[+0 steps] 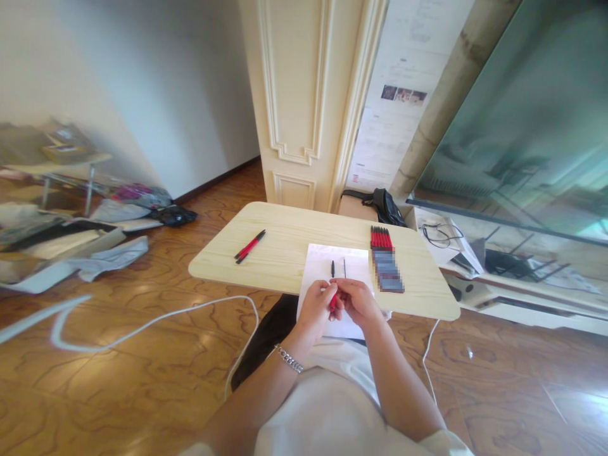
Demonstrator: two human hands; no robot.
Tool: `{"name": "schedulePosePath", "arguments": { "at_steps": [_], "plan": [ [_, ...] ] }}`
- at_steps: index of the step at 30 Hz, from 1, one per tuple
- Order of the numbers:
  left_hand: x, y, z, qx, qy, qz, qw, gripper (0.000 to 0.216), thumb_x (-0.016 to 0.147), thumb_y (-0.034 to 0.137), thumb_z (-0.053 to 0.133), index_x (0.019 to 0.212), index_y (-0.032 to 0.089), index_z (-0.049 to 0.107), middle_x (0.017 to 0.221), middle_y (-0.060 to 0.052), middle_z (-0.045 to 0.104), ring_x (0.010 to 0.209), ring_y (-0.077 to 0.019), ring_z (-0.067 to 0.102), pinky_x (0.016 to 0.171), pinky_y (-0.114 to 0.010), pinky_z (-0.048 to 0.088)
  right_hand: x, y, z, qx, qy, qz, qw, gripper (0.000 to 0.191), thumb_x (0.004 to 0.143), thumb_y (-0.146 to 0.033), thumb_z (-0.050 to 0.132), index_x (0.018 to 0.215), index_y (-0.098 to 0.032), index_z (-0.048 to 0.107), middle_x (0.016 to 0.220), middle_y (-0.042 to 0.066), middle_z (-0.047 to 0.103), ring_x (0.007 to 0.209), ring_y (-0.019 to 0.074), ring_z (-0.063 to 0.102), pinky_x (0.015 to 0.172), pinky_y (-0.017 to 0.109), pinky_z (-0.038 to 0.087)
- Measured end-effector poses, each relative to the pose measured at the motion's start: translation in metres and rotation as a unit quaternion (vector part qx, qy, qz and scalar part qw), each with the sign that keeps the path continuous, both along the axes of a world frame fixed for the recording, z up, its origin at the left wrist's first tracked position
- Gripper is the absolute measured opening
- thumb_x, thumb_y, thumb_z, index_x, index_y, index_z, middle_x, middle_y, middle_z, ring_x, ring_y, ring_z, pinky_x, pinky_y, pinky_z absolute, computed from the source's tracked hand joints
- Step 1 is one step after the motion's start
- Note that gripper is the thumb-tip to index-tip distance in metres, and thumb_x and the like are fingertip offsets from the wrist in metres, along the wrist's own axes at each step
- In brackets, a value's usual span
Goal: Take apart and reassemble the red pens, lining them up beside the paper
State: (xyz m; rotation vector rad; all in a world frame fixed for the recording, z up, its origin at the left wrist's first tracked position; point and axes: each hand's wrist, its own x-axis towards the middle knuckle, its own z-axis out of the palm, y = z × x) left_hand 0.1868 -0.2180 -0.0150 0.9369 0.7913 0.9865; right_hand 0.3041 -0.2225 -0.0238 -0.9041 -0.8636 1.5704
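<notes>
My left hand (314,306) and my right hand (360,302) meet over a sheet of white paper (318,258). Between them, the fingers of both are closed around a red pen barrel (333,303), partly covered by the fingertips. Just beyond my hands, a short black pen part (333,268) lies on the paper. To its right is a thin dark pen refill (344,266). Anything smaller inside my fingers is hidden.
Two red and black pens (250,247) lie on the left of the small wooden table (285,221). At right, a row of several red pens (381,238) sits above a blurred-out rectangle (388,271). A white cable (166,324) runs across the floor.
</notes>
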Motion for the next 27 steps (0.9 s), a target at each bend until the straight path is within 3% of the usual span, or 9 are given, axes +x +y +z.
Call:
{"name": "schedulePosePath", "arguments": {
  "at_steps": [4, 8, 12, 15, 19, 23, 27],
  "plan": [
    [-0.001, -0.001, -0.003, 0.030, 0.033, -0.008, 0.999, 0.038, 0.081, 0.054, 0.056, 0.091, 0.019, 0.045, 0.056, 0.001, 0.062, 0.039, -0.0113, 0.053, 0.038, -0.020, 0.030, 0.013, 0.014, -0.001, 0.012, -0.103, -0.109, 0.989, 0.036, 0.071, -0.042, 0.069, 0.092, -0.013, 0.068, 0.068, 0.005, 0.066, 0.052, 0.0125, 0.055, 0.051, 0.026, 0.044],
    [-0.001, 0.000, -0.009, 0.060, 0.046, -0.004, 0.997, 0.046, 0.082, 0.056, 0.054, 0.105, 0.018, 0.046, 0.061, 0.000, 0.065, 0.041, -0.0113, 0.054, 0.039, -0.021, 0.035, 0.038, 0.037, -0.001, 0.054, -0.267, -0.187, 0.944, 0.032, 0.075, -0.039, 0.063, 0.095, -0.015, 0.066, 0.078, 0.006, 0.069, 0.059, 0.0119, 0.056, 0.057, 0.025, 0.044],
    [0.000, 0.003, -0.016, 0.073, 0.042, 0.003, 0.996, 0.050, 0.082, 0.056, 0.054, 0.112, 0.015, 0.047, 0.067, -0.003, 0.067, 0.044, -0.0113, 0.055, 0.040, -0.021, 0.037, 0.059, 0.054, 0.000, 0.041, -0.498, -0.195, 0.844, 0.018, 0.079, -0.029, 0.054, 0.083, -0.017, 0.067, 0.075, 0.004, 0.069, 0.064, 0.0137, 0.060, 0.063, 0.025, 0.043],
    [0.000, 0.005, -0.019, 0.077, 0.045, 0.003, 0.996, 0.049, 0.083, 0.055, 0.053, 0.110, 0.014, 0.050, 0.070, -0.005, 0.067, 0.045, -0.0114, 0.056, 0.040, -0.021, 0.037, 0.061, 0.058, -0.001, 0.045, -0.623, -0.179, 0.760, 0.019, 0.081, -0.025, 0.051, 0.080, -0.019, 0.070, 0.081, 0.004, 0.071, 0.078, 0.0164, 0.063, 0.071, 0.025, 0.041],
    [0.000, 0.007, -0.019, 0.078, 0.058, -0.003, 0.995, 0.045, 0.083, 0.054, 0.053, 0.101, 0.013, 0.054, 0.074, -0.008, 0.069, 0.047, -0.0118, 0.058, 0.040, -0.022, 0.038, 0.056, 0.059, -0.005, 0.049, -0.694, -0.165, 0.699, 0.024, 0.083, -0.025, 0.050, 0.082, -0.018, 0.073, 0.089, 0.009, 0.071, 0.085, 0.0196, 0.063, 0.074, 0.026, 0.040],
    [-0.002, 0.007, -0.018, 0.061, 0.060, -0.003, 0.996, 0.043, 0.080, 0.055, 0.057, 0.094, 0.014, 0.056, 0.078, -0.009, 0.070, 0.049, -0.0123, 0.059, 0.042, -0.022, 0.040, 0.054, 0.060, -0.003, 0.041, -0.694, -0.162, 0.700, 0.023, 0.083, -0.026, 0.052, 0.083, -0.018, 0.074, 0.091, 0.009, 0.071, 0.088, 0.0203, 0.063, 0.076, 0.026, 0.039],
    [-0.002, 0.006, -0.017, 0.057, 0.056, 0.012, 0.997, 0.040, 0.080, 0.054, 0.058, 0.094, 0.016, 0.055, 0.082, -0.010, 0.071, 0.055, -0.0144, 0.062, 0.048, -0.024, 0.043, 0.055, 0.050, 0.007, 0.046, -0.617, -0.206, 0.758, 0.025, 0.084, -0.033, 0.050, 0.088, -0.019, 0.070, 0.085, 0.005, 0.071, 0.081, 0.0185, 0.062, 0.072, 0.026, 0.041]
  ]
}}
